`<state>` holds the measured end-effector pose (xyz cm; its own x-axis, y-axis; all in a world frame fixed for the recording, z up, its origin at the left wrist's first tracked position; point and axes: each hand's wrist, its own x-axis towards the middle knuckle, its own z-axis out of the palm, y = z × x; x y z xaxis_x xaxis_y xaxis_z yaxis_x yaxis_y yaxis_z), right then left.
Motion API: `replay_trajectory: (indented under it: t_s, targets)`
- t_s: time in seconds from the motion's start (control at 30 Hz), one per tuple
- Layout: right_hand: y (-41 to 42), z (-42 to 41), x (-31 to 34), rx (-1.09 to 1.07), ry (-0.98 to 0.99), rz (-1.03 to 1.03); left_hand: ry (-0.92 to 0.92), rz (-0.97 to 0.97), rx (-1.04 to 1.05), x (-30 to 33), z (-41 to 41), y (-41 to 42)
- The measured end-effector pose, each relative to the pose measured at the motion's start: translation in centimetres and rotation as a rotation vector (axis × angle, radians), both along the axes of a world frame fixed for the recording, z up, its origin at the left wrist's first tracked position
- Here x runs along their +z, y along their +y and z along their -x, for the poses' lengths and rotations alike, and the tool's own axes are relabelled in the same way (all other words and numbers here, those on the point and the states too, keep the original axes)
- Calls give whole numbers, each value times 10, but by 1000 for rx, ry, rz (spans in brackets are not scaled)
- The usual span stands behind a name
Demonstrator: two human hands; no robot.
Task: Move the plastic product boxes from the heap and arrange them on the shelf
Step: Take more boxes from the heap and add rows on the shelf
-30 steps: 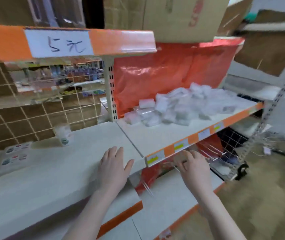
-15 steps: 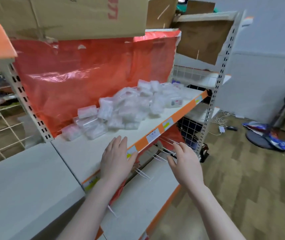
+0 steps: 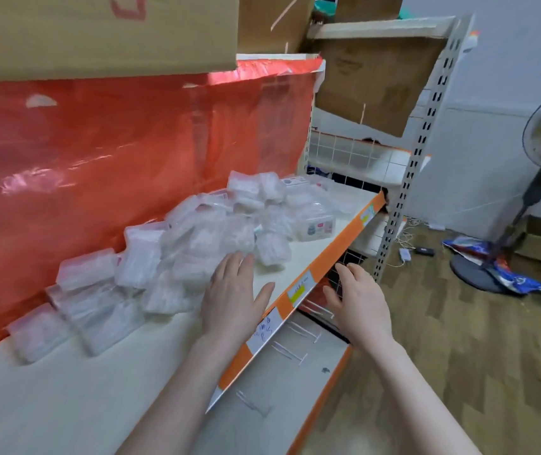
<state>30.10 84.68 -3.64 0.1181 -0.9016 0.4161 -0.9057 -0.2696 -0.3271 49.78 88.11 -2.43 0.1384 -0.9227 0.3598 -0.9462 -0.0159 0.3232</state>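
Since half a second earlier your left hand (image 3: 233,297) had gone forward from the orange shelf edge (image 3: 325,269) onto the board itself; its fingers lay straight and spread, holding nothing, the tips just reaching the near side of the heap (image 3: 197,244) of clear plastic boxes; your right hand (image 3: 357,300) hung in front of the edge, below shelf level, fingers loosely extended and empty too; your view had swung right as well, so the heap now sat centre rather than off to the side. The heap lay piled against the red plastic sheet (image 3: 115,149) at the back of the shelf (image 3: 75,389), with bare board to its left and front; one labelled box (image 3: 316,226) stood at its right fringe. I judged you were only starting: nothing was lifted yet, and the first grasp looked imminent; the bare board nearby seemed the likely place for neat rows.
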Motion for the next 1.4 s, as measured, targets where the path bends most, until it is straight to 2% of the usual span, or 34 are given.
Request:
replay_trajectory:
  t_s: [0.3, 0.6, 0.77, 1.0, 1.13, 1.4]
  targets:
    - [-85, 16, -5, 72, 8, -22, 10, -40, 27, -13, 17, -60]
    - [-181, 43, -8, 537, 49, 131, 0, -44, 331, -27, 67, -106]
    - [-221, 50, -8, 680, 110, 120, -3, -64, 450, -27, 94, -120]
    - [-244, 49, -12, 704, 161, 150, -38, -154, 526, -34, 110, -131]
    - [-253, 46, -20, 746, 278, 84, -52, -198, 532, -33, 103, -132]
    - [-260, 39, -16, 747, 342, 25, -143, -263, 472, -24, 85, -132]
